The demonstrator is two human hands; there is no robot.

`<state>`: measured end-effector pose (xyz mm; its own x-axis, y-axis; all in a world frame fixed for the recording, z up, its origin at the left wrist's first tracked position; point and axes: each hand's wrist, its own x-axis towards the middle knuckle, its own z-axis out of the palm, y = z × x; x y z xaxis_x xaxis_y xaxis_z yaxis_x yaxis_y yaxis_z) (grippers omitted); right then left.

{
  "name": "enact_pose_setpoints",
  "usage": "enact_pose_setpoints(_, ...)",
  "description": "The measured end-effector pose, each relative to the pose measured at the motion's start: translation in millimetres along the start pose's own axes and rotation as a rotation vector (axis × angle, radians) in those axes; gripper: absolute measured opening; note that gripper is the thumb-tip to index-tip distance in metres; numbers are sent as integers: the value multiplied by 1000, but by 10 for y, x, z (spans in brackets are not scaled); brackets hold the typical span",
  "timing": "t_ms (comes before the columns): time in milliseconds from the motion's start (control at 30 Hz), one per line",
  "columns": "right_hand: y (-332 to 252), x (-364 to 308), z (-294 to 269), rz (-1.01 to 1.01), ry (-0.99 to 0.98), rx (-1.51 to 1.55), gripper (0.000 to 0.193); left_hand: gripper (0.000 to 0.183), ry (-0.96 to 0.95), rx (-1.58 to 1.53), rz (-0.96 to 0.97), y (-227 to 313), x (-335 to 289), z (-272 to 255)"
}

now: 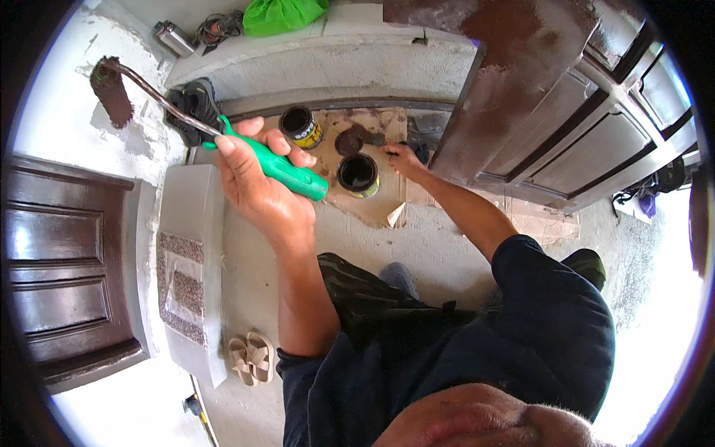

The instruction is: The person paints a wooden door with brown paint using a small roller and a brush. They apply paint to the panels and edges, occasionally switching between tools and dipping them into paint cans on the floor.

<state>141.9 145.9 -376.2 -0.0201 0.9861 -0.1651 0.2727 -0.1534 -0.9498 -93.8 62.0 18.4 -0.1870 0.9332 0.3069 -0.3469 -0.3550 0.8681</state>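
My left hand [262, 195], raised at the left, is closed round the green handle of a paint roller [287, 173]. The roller's small fluffy sleeve [113, 94] is coated in dark brown and points to the upper left, apart from the wall. Down at the cardboard sheet [383, 197], my right hand [404, 159] has its fingers closed on something small and dark that I cannot make out. Just left of that hand stands an open paint can [359, 173] with dark paint inside. Behind it are a dark round lid [348, 142] and a second open can [299, 127].
A brown panelled door [558, 127] leans in from the right; another door [63, 261] is at the left. Shoes [192, 108] sit by the wall, sandals [252, 359] near my left elbow. A green bag [283, 15] and metal flask [173, 37] rest on the ledge.
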Motion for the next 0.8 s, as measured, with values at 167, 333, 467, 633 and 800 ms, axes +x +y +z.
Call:
enact_pose_setpoints(167, -472, -139, 47, 68, 166, -378, 36, 54, 19, -76, -110, -106, 54, 11)
enact_pose_setpoints(333, -2229, -1153, -287, -522, 386, 253, 30, 42, -96, -52, -61, -180, -49, 344)
enact_pose_setpoints(467, -3269, -1858, -670, -788, 44, 98, 69, 39, -223, 46, -23, -262, -319, 708)
enact_pose_setpoints(633, -3640, -2311, -1167, -702, 81, 88, 69, 50, -441, 300, 134, -96, -677, 1099)
enact_pose_setpoints(800, -3984, -2833, -2544, -755, 450, 280, 61, 42, -678, 185, -10, 6, -1107, 1329)
